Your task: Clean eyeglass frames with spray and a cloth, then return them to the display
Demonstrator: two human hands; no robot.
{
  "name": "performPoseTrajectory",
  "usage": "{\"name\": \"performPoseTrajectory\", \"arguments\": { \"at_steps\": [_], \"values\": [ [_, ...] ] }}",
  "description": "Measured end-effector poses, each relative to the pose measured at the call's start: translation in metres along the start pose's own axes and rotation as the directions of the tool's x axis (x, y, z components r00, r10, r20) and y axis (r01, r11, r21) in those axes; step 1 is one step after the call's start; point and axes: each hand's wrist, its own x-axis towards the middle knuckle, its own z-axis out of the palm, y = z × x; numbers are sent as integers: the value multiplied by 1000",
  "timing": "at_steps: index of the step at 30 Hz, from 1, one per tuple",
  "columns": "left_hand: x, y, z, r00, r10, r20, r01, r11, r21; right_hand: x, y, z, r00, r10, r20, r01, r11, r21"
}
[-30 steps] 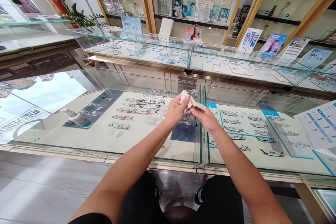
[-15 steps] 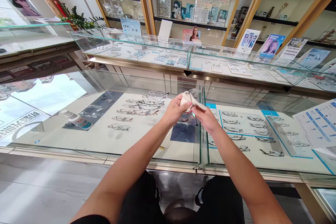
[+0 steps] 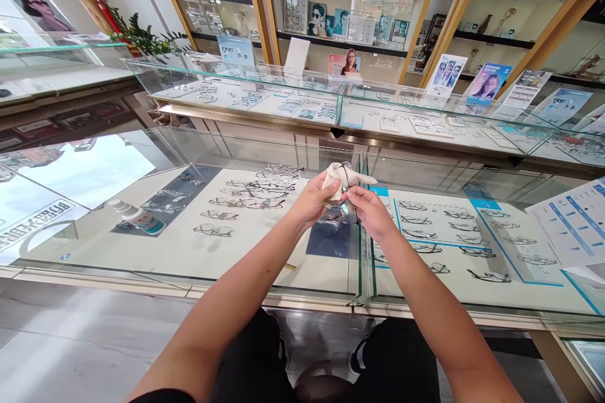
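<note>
Above the glass counter, my left hand is closed on a cream cloth, its thumb pressing the cloth from the near side. A pair of dark-rimmed glasses is partly wrapped in the cloth; one lens shows a green-blue glint below it. My right hand pinches the glasses at their right side, close to my left fingertips. Much of the frame is hidden by cloth and fingers. The cloth's loose end points to the right.
A white spray bottle is at the left of the glass display counter. Rows of glasses lie under the glass. A printed sheet is at the right. Another display case stands behind.
The cloth's end has spread out to the right and more of it shows above my fingers. My right hand has shifted slightly, and more of the lens shows below the cloth.
</note>
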Motion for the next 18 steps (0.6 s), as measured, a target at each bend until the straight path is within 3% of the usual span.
{"name": "performPoseTrajectory", "arguments": {
  "at_steps": [3, 6, 10, 14, 18],
  "values": [
    [-3, -1, 3, 999, 33, 11, -33, 998, 54, 0, 3, 3, 1000, -17, -5, 17, 1000, 9],
    [-5, -5, 6, 994, 90, -60, -84, 992, 99, -1, 9, 8, 999, -33, -4, 33, 996, -83],
    [-4, -8, 5, 990, 65, -128, -51, 993, 108, -1, 11, 11, 998, -55, 0, 54, 985, -162],
    [1, -7, 3, 987, 21, -159, -17, 999, 27, 0, 5, 4, 998, -59, 16, 60, 993, -105],
    [3, -7, -1, 978, 23, -205, -11, 998, 61, 0, -9, -11, 980, -175, -99, 165, 980, -109]
  ]
}}
